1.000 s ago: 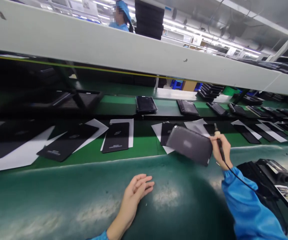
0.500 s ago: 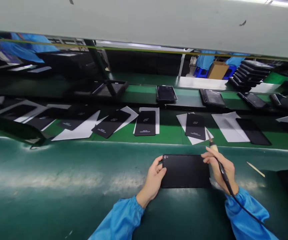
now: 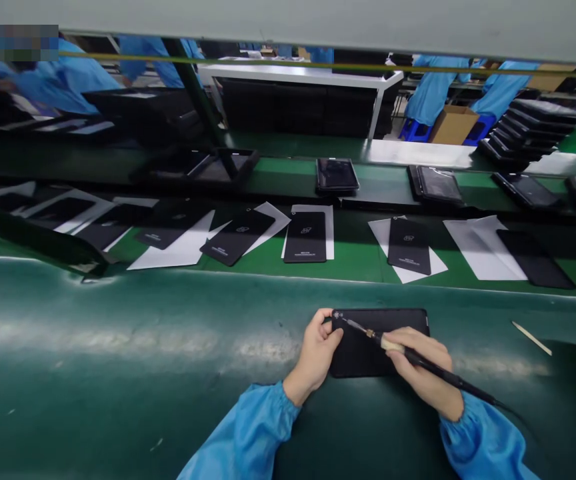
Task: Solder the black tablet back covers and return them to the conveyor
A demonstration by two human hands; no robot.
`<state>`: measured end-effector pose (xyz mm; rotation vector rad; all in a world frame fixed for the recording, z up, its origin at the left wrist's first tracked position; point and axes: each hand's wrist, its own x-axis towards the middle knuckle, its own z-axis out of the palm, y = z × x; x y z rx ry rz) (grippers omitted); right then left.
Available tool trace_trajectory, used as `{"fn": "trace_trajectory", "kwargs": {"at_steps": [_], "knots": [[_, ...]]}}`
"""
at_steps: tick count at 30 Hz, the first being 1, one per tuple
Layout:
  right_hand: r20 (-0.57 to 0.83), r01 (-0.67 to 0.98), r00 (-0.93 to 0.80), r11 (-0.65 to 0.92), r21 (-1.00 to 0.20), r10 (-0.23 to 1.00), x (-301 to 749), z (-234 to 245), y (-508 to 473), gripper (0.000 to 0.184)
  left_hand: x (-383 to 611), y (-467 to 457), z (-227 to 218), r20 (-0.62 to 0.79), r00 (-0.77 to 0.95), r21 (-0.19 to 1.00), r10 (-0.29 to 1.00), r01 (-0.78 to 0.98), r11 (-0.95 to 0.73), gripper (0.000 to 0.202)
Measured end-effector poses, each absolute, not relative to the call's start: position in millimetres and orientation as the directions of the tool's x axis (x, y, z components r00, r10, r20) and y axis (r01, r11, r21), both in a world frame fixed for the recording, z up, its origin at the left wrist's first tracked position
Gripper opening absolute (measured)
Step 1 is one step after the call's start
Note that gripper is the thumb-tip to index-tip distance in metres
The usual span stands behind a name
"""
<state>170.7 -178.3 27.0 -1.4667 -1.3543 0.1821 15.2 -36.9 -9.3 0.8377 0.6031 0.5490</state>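
A black tablet [image 3: 383,330] lies back-up on the dark green mat [image 3: 168,373] in front of me. My left hand [image 3: 315,353] grips its left edge, thumb on top near the corner. My right hand [image 3: 425,373] is closed round a thin black corded tool [image 3: 418,360] like a pen. The tool's metal tip [image 3: 341,319] touches the tablet's top left corner, close to my left thumb. Both arms wear blue sleeves.
Beyond the mat runs a green conveyor [image 3: 348,263] carrying several black back covers [image 3: 305,237] on white sheets. Behind it lie several tablets [image 3: 337,175] and a stack of black trays [image 3: 528,130]. A thin stick [image 3: 532,338] lies at the right. People in blue work across the line.
One second ago my right hand carried the tablet in from the conveyor. It was then laid flat with both hands on it. Now the tool has swung down, tip on the top left corner.
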Motion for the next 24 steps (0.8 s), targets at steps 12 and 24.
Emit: {"fn": "trace_trajectory", "kwargs": {"at_steps": [12, 24], "knots": [[0.507, 0.621, 0.232, 0.275, -0.734, 0.83, 166, 25, -168, 0.027, 13, -35, -12, -0.252, 0.702, 0.815, 0.666, -0.217, 0.537, 0.033], [0.47, 0.566, 0.266, 0.259, -0.783, 0.841, 167, 30, -166, 0.024, 13, -36, -9, -0.255, 0.7, 0.829, 0.667, -0.197, 0.524, 0.032]]}}
